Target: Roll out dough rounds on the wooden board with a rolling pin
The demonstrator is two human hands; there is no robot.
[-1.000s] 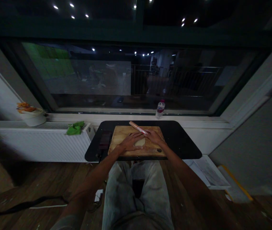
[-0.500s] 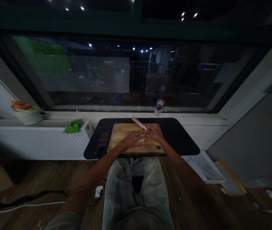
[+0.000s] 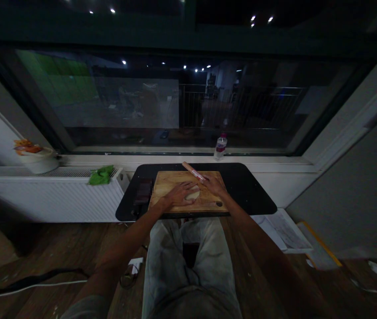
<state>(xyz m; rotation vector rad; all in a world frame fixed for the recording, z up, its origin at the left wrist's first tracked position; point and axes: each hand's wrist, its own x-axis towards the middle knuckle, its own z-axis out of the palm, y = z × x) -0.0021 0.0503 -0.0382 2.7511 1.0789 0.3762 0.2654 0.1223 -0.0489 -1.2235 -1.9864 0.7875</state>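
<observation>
A person sitting at a small black table (image 3: 251, 195) by a dark window is laying the left hand (image 3: 177, 196) flat, fingers spread, on a wooden board (image 3: 168, 181), with the fingertips touching a pale lump of dough (image 3: 194, 194). The dough is lying near the middle of the board, between the two hands: just right of the left hand and just near-left of the right hand (image 3: 214, 186). The right hand is resting palm down at the board's right side, its fingertips meeting the near end of a rolling pin (image 3: 191, 171). The light is too dim to tell whether those fingers are gripping the pin or only touching it. The pin is lying slantwise by the board's far edge, just beyond the dough, its long axis running from far left to near right. The right hand is the nearer one to the pin, and the left is the one on the dough. A dark flat object (image 3: 144, 191) is sitting on the table just left of the board, a bottle (image 3: 221, 148) is standing on the sill beyond, and a green cloth (image 3: 101, 175) is lying on the radiator (image 3: 42, 195) to the left.
</observation>
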